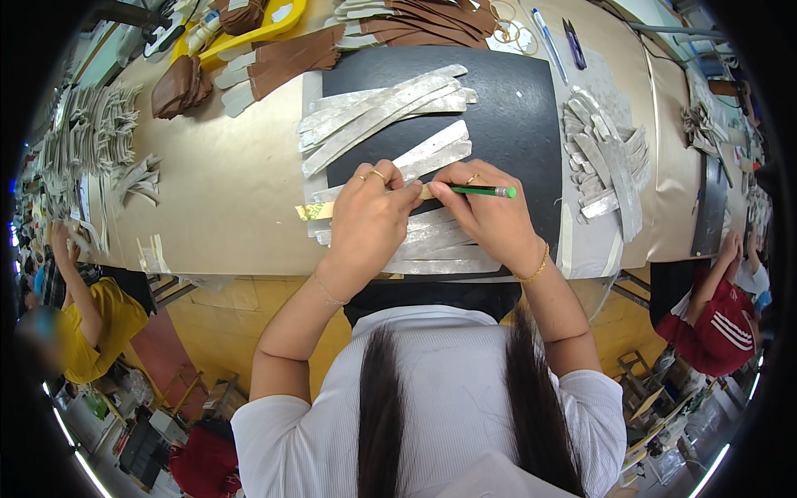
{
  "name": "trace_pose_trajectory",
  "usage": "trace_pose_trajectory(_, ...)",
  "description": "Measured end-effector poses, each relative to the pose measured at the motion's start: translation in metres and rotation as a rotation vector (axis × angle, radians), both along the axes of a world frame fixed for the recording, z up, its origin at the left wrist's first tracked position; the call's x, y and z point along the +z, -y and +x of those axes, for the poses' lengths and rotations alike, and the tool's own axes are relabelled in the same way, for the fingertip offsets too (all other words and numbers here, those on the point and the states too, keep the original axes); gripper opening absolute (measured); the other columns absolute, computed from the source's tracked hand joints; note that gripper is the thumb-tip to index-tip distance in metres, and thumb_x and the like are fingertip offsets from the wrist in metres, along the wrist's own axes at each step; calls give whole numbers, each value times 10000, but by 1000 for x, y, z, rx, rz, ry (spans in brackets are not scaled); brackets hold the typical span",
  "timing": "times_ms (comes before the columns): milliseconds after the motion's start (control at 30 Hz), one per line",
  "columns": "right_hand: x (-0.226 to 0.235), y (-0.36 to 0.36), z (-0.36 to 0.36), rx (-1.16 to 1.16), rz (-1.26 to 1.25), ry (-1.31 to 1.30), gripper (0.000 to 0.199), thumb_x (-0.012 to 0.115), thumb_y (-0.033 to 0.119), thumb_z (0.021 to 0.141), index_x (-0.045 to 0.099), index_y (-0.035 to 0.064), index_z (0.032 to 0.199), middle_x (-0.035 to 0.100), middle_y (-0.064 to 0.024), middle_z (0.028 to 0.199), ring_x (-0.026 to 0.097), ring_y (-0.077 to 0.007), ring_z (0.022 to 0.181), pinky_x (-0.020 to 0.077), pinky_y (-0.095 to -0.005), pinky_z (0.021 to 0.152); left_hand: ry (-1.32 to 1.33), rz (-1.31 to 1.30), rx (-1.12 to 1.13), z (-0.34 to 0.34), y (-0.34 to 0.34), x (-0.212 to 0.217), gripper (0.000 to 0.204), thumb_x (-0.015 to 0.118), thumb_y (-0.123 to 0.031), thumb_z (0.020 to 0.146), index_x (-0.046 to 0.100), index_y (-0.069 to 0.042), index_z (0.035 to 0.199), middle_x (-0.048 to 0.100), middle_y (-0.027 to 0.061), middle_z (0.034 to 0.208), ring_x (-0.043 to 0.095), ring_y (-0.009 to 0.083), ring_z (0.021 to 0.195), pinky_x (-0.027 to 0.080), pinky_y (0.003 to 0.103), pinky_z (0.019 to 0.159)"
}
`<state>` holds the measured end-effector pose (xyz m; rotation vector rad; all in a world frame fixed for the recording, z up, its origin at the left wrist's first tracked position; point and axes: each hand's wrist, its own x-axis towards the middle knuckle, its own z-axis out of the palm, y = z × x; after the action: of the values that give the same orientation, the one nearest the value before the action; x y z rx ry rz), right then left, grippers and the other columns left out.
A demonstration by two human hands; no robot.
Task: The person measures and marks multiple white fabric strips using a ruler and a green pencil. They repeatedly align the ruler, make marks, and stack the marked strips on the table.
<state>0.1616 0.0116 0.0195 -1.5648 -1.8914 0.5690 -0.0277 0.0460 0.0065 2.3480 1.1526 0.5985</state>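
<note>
My left hand [369,222] is closed over a narrow yellow strip [314,211] with green marks. Its thumb and forefinger press the strip down onto pale grey strips on a black board [523,124]. My right hand [491,209] grips a green and dark pencil [490,191]. The pencil's tip is hidden by the fingers, close to my left fingertips. Flat grey strips [448,247] lie under and below both hands. Beyond them is a fan of similar strips [390,108], with two more strips [444,148] just past my fingers.
Brown pieces with pale ends [295,60] and a yellow tray [261,33] lie at the far left. Grey strips are heaped at the left [91,129] and right [606,158]. Pens [550,46] rest at the far right. Other people work at both sides.
</note>
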Motion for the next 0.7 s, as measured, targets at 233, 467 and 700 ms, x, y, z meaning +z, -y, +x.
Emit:
trace_pose_trajectory(233,-1,0,15,-140,-127,-353,184,639,190,1011,691,21,960,705,-85,842,686,-191,794,539,-312,729,-29,-60,0,-1,0,4,162,808,-123,809,803,-86,966,586,57,848,566,225,793,490,355,714)
trace_pose_trajectory(467,-8,0,43,-368,-20,-630,255,606,235,1051,681,-9,1059,730,-86,947,680,-148,884,508,-268,824,135,-131,119,1,-16,12,228,815,-91,811,788,-27,1029,614,87,889,590,229,772,480,333,673)
trace_pose_trajectory(700,-16,8,48,-373,-91,-582,277,588,236,1063,644,-31,1104,733,-127,995,714,-181,961,528,-285,910,82,-112,124,6,-14,4,229,813,-98,822,789,-26,1039,617,85,889,594,227,797,480,335,690)
